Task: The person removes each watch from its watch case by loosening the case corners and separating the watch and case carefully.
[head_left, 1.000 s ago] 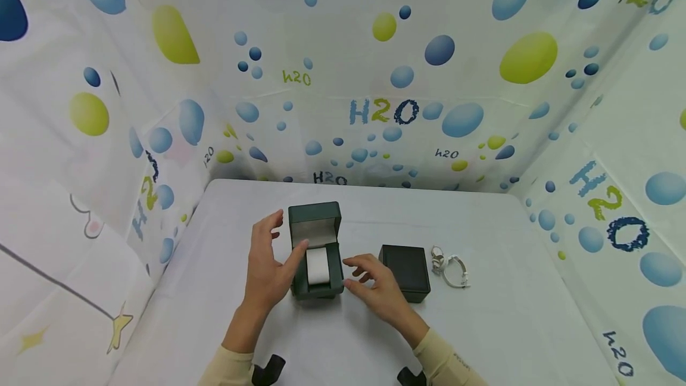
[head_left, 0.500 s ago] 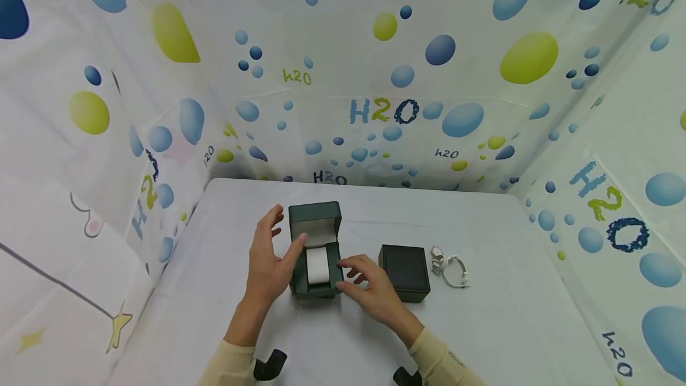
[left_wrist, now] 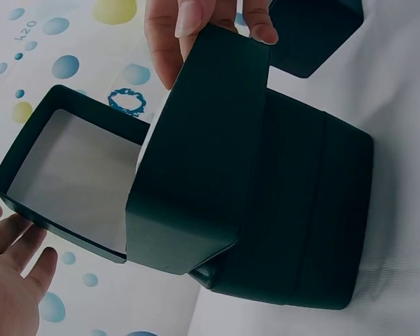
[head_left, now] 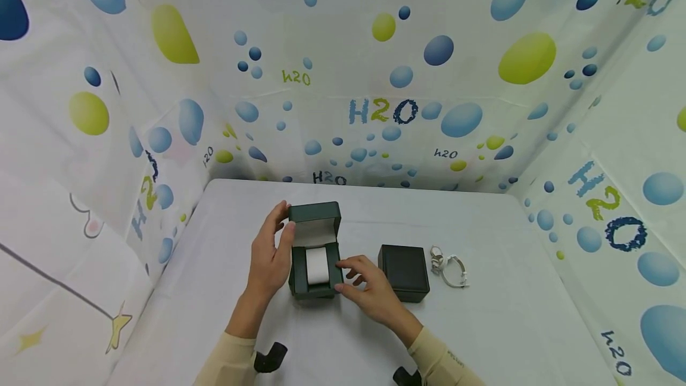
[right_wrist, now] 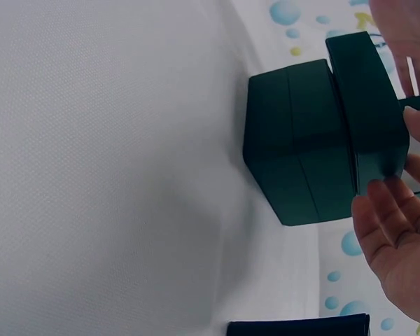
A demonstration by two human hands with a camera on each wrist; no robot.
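Observation:
A dark green watch box [head_left: 335,255] stands on the table with its lid [head_left: 313,213] raised and a white cushion [head_left: 317,265] inside. In the left wrist view its upper section [left_wrist: 196,147] juts out past the lower body [left_wrist: 308,203]. My left hand [head_left: 270,258] is at the left side of the lid, fingers mostly straight and touching its edge. At the box's right side, my right hand [head_left: 370,290] pinches the upper rim with fingertips and thumb. Fingers [right_wrist: 385,203] of this hand lie along the rim's side in the right wrist view.
A closed black box [head_left: 404,273] stands to the right of the right hand. Beyond it lies a silver wristwatch [head_left: 455,273] with a looped metal band. The white table [head_left: 509,326] is enclosed by a dotted curtain [head_left: 332,28] behind and at both sides.
My left thumb has moved up from the inside of the box to the lid's left edge. My right hand has moved left onto the box's right rim.

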